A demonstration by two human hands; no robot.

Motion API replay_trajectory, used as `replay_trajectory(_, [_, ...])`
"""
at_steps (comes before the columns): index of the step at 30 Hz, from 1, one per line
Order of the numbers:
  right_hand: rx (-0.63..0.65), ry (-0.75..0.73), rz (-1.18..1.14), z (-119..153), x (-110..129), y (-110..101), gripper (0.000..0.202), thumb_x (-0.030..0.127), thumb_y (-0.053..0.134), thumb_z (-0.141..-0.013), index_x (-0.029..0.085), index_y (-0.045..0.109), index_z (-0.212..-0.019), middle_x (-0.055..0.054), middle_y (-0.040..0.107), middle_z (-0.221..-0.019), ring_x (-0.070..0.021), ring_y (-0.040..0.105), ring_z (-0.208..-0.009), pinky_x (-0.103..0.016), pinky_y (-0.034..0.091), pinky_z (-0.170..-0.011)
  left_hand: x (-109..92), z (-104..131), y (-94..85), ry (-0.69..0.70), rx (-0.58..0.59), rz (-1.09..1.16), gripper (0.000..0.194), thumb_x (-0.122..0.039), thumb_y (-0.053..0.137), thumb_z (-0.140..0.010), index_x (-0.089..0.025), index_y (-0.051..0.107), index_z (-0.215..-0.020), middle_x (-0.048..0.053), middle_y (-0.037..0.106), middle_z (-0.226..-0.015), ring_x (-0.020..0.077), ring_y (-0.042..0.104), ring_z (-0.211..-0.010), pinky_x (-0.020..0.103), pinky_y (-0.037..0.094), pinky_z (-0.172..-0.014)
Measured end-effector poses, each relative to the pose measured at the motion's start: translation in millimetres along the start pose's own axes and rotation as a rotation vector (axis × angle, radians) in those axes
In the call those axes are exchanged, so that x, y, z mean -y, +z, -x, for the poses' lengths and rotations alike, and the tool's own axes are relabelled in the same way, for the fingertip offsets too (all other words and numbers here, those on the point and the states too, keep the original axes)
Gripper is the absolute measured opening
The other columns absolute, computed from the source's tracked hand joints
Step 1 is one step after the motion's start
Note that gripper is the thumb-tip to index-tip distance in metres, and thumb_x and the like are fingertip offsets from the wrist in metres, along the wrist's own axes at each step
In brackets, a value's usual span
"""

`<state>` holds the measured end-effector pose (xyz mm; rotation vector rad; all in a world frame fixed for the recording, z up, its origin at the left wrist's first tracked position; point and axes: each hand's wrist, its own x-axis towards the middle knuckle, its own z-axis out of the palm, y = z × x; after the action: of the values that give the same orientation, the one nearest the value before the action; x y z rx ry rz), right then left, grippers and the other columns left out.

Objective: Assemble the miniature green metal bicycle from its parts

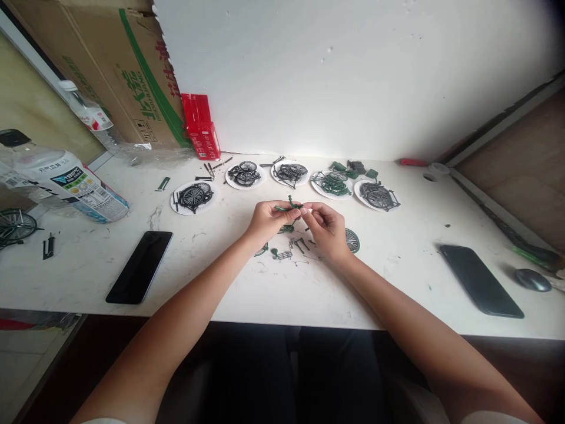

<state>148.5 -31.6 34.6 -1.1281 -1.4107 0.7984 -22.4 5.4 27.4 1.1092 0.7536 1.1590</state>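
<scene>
My left hand (270,219) and my right hand (325,227) meet over the middle of the white table (309,288). Between their fingertips they pinch a small green model bicycle frame (289,206), held just above the tabletop. Under the hands lie loose green and black bicycle parts (286,250), and a small spoked wheel (352,240) lies flat just right of my right hand.
Several small white plates with model bicycle parts (245,175) form a row behind the hands. A black phone (140,266) lies at the left, another phone (481,281) and a mouse (532,280) at the right. Plastic bottles (66,176), a cardboard box (119,65) and a red pack (203,126) stand at back left.
</scene>
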Motion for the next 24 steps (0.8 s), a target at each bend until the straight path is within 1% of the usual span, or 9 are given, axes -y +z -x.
replay_trajectory(4, [-0.026,-0.007,-0.003,0.8,0.4,0.3,0.044,0.064,0.077,-0.093,0.02,0.077,-0.103,0.007,0.025,-0.069,-0.0122,0.024,-0.061,-0.03,0.026,-0.056,0.0,-0.3,-1.1,0.005,0.006,-0.022,0.05,-0.049,0.1,-0.067,-0.015,0.087,-0.101,0.012,0.083,-0.104,0.0227,0.074,-0.092,0.037,0.058,-0.089])
replay_trajectory(9, [0.009,0.005,-0.023,1.4,-2.1,0.9,0.044,0.064,0.074,-0.095,0.02,0.075,-0.102,0.007,0.026,-0.067,-0.0124,0.025,-0.061,-0.029,0.026,-0.056,-4.5,0.5,-1.5,-0.012,0.023,-0.031,0.05,-0.05,0.101,-0.064,-0.014,0.087,-0.096,0.013,0.082,-0.107,0.023,0.074,-0.093,0.038,0.059,-0.089])
replay_trajectory(12, [0.019,-0.002,-0.02,1.1,-4.8,0.6,0.043,0.064,0.072,-0.097,0.021,0.072,-0.102,0.006,0.029,-0.068,-0.0128,0.026,-0.062,-0.029,0.026,-0.056,-8.1,1.5,-1.0,-0.027,0.026,-0.036,0.051,-0.05,0.102,-0.061,-0.014,0.086,-0.092,0.013,0.082,-0.103,0.023,0.073,-0.091,0.037,0.059,-0.087])
replay_trajectory(15, [0.026,-0.021,-0.021,0.3,-6.5,0.0,0.042,0.063,0.071,-0.098,0.022,0.07,-0.102,0.006,0.034,-0.069,-0.0131,0.029,-0.062,-0.029,0.027,-0.057,-9.4,2.1,-0.8,-0.026,0.03,-0.032,0.049,-0.049,0.102,-0.062,-0.014,0.085,-0.091,0.012,0.082,-0.098,0.0228,0.074,-0.089,0.036,0.059,-0.085])
replay_trajectory(20, [0.054,-0.028,0.0,-1.2,-5.7,-0.6,0.042,0.064,0.066,-0.101,0.023,0.066,-0.102,0.002,0.049,-0.075,-0.0143,0.037,-0.066,-0.029,0.033,-0.06,-8.7,1.2,-1.9,-0.027,0.033,-0.023,0.051,-0.049,0.101,-0.066,-0.013,0.084,-0.099,0.012,0.082,-0.098,0.0234,0.076,-0.091,0.037,0.059,-0.088])
replay_trajectory(22, [0.049,-0.041,0.033,-1.5,-4.7,-0.6,0.041,0.064,0.064,-0.102,0.023,0.066,-0.102,0.002,0.05,-0.076,-0.0149,0.039,-0.067,-0.03,0.035,-0.062,-8.3,0.3,-3.0,-0.022,0.023,-0.012,0.054,-0.049,0.101,-0.066,-0.014,0.084,-0.103,0.012,0.082,-0.098,0.0235,0.076,-0.092,0.039,0.06,-0.09])
replay_trajectory(24, [0.042,-0.054,0.07,-1.7,-3.8,-0.5,0.041,0.063,0.064,-0.103,0.023,0.066,-0.102,0.002,0.046,-0.074,-0.0151,0.038,-0.067,-0.031,0.035,-0.063,-7.9,-0.4,-4.3,-0.009,0.018,-0.009,0.054,-0.048,0.1,-0.066,-0.014,0.084,-0.105,0.011,0.081,-0.099,0.0233,0.076,-0.092,0.04,0.06,-0.092])
